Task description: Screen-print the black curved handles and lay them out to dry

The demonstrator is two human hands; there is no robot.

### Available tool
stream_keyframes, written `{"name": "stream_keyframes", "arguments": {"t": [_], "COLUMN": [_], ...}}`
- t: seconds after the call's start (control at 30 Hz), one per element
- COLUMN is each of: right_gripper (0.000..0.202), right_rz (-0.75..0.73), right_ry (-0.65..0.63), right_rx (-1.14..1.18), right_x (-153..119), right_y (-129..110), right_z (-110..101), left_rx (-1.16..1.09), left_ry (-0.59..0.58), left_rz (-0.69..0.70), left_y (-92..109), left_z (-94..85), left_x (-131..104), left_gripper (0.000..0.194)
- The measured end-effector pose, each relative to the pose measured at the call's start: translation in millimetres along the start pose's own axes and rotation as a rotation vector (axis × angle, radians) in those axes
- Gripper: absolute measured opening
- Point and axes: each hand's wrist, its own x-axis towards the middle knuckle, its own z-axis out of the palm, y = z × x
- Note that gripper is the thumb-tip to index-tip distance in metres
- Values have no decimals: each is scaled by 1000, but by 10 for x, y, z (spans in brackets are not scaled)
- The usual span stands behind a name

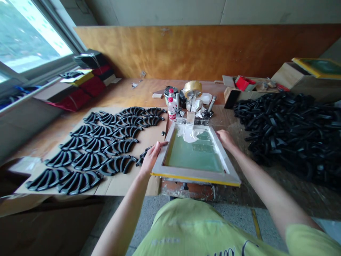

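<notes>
A screen-printing frame (195,176) with pale grey edges and green mesh lies in front of me, its near edge yellow. My left hand (151,156) is closed on the frame's left side, thumb on top. At the far right side, my right hand (225,138) grips the frame's edge; its fingers are partly hidden. White ink (190,136) is smeared over the far part of the mesh, where a pale flat scraper (190,119) stands. Just beside my left hand is a black curved piece (142,156), partly hidden by it.
Rows of black curved parts (92,156) lie on cardboard (149,129) at left. A heap of similar black parts (290,131) fills the right. Behind the frame stand plastic bottles (172,112), a tape roll (193,88) and metal clamps (207,114). A wooden board (186,53) closes the back.
</notes>
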Motion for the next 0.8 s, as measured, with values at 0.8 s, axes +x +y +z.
{"name": "stream_keyframes", "arguments": {"t": [0.8], "right_gripper": [17], "right_rz": [-584], "right_ry": [-330], "right_rx": [-141], "right_x": [193], "right_y": [-784], "right_z": [359], "left_rx": [19], "left_ry": [58], "left_rz": [-189], "left_y": [-1132], "left_z": [21], "left_x": [12], "left_gripper": [63]}}
